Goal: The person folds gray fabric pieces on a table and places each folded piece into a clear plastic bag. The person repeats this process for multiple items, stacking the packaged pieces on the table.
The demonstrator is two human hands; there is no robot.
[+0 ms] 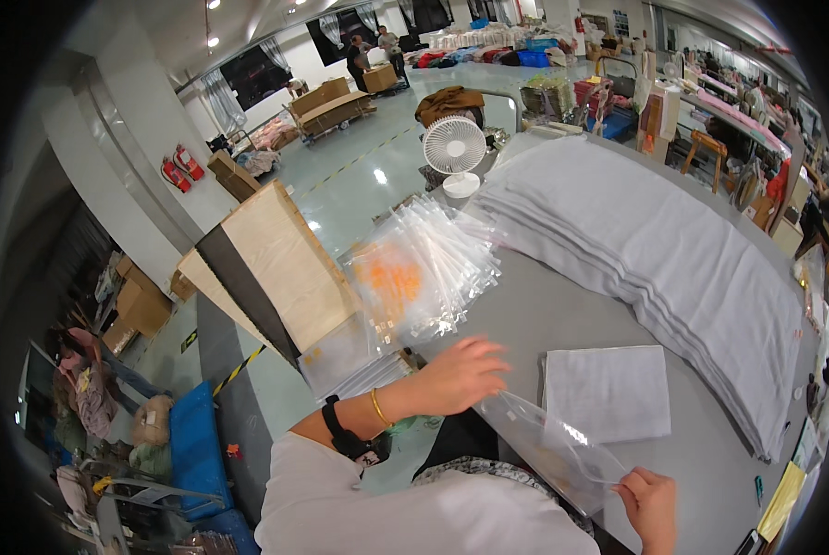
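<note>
A clear plastic bag [548, 449] lies slantwise along the near edge of the table, in front of me. My right hand [650, 504] pinches its right end between thumb and fingers. Above the bag's left end is my left hand [465, 372], its fingers smeared by motion, so I cannot make out whether it grips the film. Just beyond the bag a folded light grey cloth [608, 392] rests flat on the grey table [516, 314]. Farther left is a fanned pile of clear plastic bags [442, 268], with orange showing through part of it.
A long overlapping row of grey folded cloths [645, 222] curves along the far and right side. A white fan [454, 146] stands at the far edge. Left of the bags is an open cardboard box [289, 259]. Yellow paper [782, 499] lies at right. Other people stand far off.
</note>
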